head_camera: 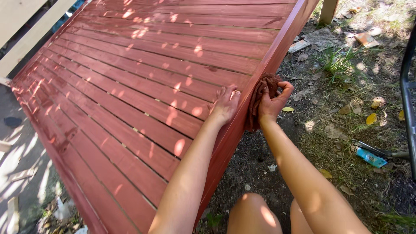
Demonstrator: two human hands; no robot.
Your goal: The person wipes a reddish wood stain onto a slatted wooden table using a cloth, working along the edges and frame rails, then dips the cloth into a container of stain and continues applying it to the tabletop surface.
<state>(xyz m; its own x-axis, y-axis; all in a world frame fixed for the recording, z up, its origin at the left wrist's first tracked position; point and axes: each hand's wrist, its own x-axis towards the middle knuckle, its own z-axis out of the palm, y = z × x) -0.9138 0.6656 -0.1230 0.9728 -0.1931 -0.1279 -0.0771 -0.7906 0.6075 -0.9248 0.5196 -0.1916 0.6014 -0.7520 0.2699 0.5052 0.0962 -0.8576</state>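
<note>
A large red-stained slatted wooden panel point(130, 95) fills the left and middle of the view, lying tilted. My left hand point(225, 104) rests flat on a slat next to the panel's right edge, fingers spread and empty. My right hand point(274, 100) grips a stained brownish-red rag point(260, 97) and presses it against the outer side of the panel's right frame board point(277, 47). The rag hangs down along that board. My knees show at the bottom.
Bare dirt with dry leaves, stones and tufts of grass point(338, 60) lies to the right. A tool with a blue-labelled part point(370, 156) lies on the ground. A dark metal bar point(407, 86) stands at the right edge. Pale wooden boards point(26, 39) cross the top left.
</note>
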